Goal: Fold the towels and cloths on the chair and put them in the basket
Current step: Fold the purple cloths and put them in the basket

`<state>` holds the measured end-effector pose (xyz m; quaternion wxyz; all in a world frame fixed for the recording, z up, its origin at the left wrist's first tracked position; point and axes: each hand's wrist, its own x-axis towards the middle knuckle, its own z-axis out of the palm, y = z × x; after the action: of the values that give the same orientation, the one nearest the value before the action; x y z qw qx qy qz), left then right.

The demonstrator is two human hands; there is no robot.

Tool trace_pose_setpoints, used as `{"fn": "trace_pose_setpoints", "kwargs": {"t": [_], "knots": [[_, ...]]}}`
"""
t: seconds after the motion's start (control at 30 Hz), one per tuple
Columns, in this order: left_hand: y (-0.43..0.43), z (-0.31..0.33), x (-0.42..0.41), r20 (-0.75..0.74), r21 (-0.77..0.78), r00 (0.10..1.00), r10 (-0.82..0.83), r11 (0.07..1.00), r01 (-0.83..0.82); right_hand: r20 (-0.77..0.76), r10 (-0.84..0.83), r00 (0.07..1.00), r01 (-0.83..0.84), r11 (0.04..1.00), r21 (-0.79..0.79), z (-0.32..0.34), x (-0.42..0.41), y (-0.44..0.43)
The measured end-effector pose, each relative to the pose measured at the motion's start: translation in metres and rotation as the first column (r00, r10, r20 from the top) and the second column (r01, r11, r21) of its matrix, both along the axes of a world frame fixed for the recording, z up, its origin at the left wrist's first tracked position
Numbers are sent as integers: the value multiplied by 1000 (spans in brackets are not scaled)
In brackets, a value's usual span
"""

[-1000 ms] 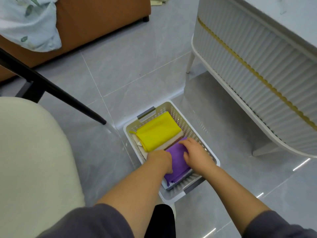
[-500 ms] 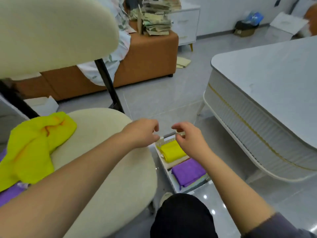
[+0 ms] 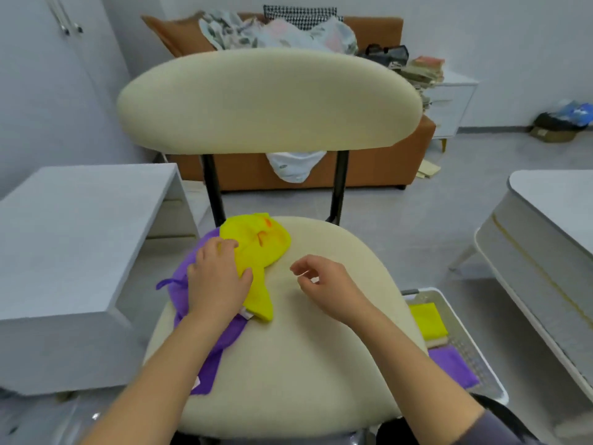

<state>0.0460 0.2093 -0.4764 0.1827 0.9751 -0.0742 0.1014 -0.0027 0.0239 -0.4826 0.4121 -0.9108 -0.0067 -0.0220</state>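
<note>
A crumpled yellow cloth (image 3: 258, 252) lies on the left of the cream chair seat (image 3: 305, 348), partly over a purple cloth (image 3: 205, 354). My left hand (image 3: 216, 277) rests on both cloths with its fingers spread and slightly bent; whether it grips the yellow one I cannot tell. My right hand (image 3: 324, 289) hovers over the bare seat, fingers loosely curled, holding nothing. The white basket (image 3: 471, 348) stands on the floor to the right of the chair. It holds a folded yellow cloth (image 3: 428, 319), a beige one under it, and a folded purple cloth (image 3: 452, 367).
A white side table (image 3: 73, 239) stands close to the chair's left. A white ribbed table (image 3: 542, 252) is at the right. Behind the chair backrest (image 3: 269, 101) is an orange sofa (image 3: 369, 168) piled with laundry.
Both hands left the basket after setting the purple cloth in it. The view swung up to the chair. My left hand has come down onto the yellow and purple cloths.
</note>
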Motion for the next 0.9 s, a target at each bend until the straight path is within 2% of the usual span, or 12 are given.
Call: {"fn": "trace_pose_setpoints", "kwargs": {"t": [0.1, 0.2, 0.3, 0.37, 0.43, 0.53, 0.63, 0.73, 0.8, 0.9], "knots": [[9, -13, 7, -10, -131, 991, 133, 982, -133, -56, 46, 997, -48, 998, -32, -11, 9, 10], [10, -18, 16, 31, -141, 989, 147, 980, -142, -67, 32, 997, -32, 999, 6, -15, 13, 10], [4, -18, 18, 111, -285, 992, 59, 958, -25, -35, -38, 999, 41, 995, 87, -13, 14, 5], [-3, -16, 13, 136, -434, 989, -65, 893, 118, 1, -69, 998, 68, 990, 121, -11, 15, 3], [-10, -15, 6, 139, -492, 964, -225, 829, 264, 30, -74, 997, 69, 988, 141, -10, 16, 1], [-19, -19, 0, 124, -465, 895, -429, 772, 434, 137, -55, 989, 57, 998, -9, -15, 18, -3], [-22, -25, -1, 128, -438, 850, -511, 740, 511, 284, -16, 959, 66, 984, -168, -22, 22, -7], [-18, -24, 1, 173, -410, 864, -473, 763, 500, 367, -10, 930, 87, 977, -196, -19, 23, -12], [-14, -23, 3, 237, -292, 864, -444, 815, 500, 407, 1, 914, 96, 971, -217, -13, 24, -17], [-10, -21, 4, 173, -215, 923, -343, 901, 375, 472, 4, 881, 134, 957, -257, -8, 24, -25]]}}
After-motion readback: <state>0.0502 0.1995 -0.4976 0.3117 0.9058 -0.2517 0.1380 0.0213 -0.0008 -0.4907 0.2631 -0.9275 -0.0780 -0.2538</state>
